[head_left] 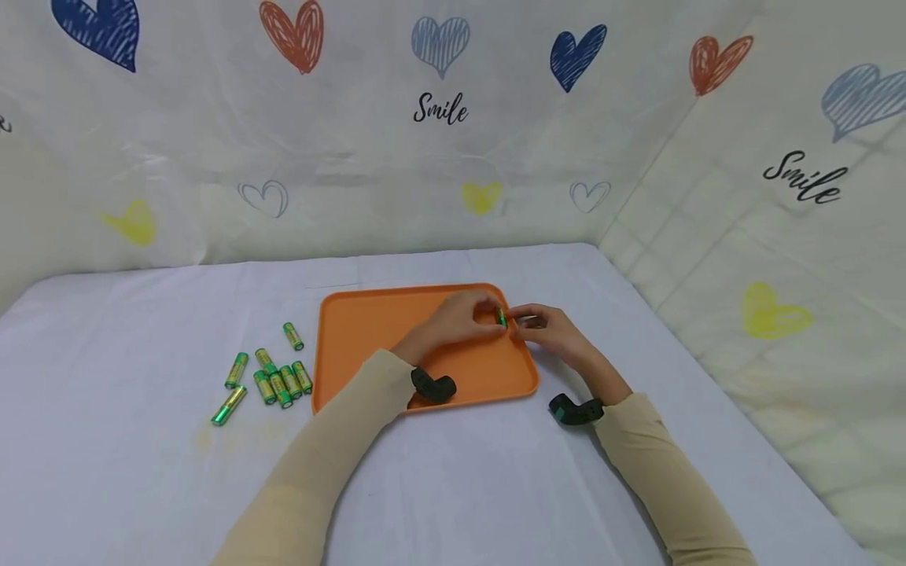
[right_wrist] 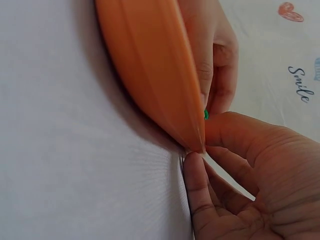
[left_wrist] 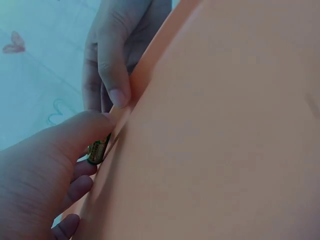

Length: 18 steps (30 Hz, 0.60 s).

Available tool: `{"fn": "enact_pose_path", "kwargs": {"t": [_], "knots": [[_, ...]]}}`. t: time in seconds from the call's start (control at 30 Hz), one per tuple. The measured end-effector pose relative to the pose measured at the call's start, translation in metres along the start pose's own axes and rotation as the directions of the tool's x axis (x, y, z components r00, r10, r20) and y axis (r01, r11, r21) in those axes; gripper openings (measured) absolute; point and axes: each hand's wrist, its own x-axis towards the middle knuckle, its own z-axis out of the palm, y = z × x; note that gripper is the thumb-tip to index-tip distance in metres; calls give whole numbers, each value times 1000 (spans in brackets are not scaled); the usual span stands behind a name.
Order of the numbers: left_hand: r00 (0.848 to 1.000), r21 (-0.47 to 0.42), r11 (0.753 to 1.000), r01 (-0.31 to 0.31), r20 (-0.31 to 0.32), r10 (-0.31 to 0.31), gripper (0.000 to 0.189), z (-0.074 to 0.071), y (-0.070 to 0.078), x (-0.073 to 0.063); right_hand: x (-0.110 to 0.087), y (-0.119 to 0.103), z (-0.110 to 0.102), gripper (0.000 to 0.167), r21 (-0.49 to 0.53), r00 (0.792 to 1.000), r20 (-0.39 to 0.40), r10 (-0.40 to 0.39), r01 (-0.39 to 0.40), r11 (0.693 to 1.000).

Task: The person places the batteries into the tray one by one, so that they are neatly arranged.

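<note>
Tray [head_left: 375, 338], orange, 1: head view, lying on the white tablecloth [head_left: 453, 487]. Batteries [head_left: 281, 389], green and gold, at least 8: on the tablecloth to the left of the tray, most in a close cluster, a few a little apart. Battery [head_left: 501, 317], 1 more, green: at the tray's right edge, pinched by the left hand [head_left: 456, 318], which reaches across the tray. Right hand [head_left: 555, 334]: at the same edge, from outside, fingers bent toward the rim. Wrist cameras [head_left: 433, 387], black, 2: 1 by each cuff.

Left wrist view. Battery: gripped between the left thumb [left_wrist: 82, 127] and fingers, tilted, close to the rim; whether it touches the tray cannot be told. Right hand: a fingertip at the rim just beyond.

Right wrist view. Rim: apparently pinched by the right hand, fingers to either side. Battery: only a green end shows, past the rim on the inner side, by the left hand's fingers.

Step in hand, as judged: setting 1 battery at the tray's right edge while the right hand steadies the rim. Next move, as judged: calls for lining the battery up with that edge, seating it, then loosening the left hand's pinch without tipping it
</note>
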Motion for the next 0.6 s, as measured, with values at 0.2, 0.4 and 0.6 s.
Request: {"fn": "enact_pose_path", "kwargs": {"t": [0.2,0.4,0.6], "knots": [[999,78,996,42,-6,-42,46,3,3,3,-1,-2,0,43,11,1000,1,-4,4,1000],[997,127,989,73,-17,-71,48,5,7,6,0,-1,0,43,44,1000,10,-1,1,999],[996,167,982,88,-19,-86,49,6,10,8,2,3,0,43,42,1000,2,14,-14,999]]}}
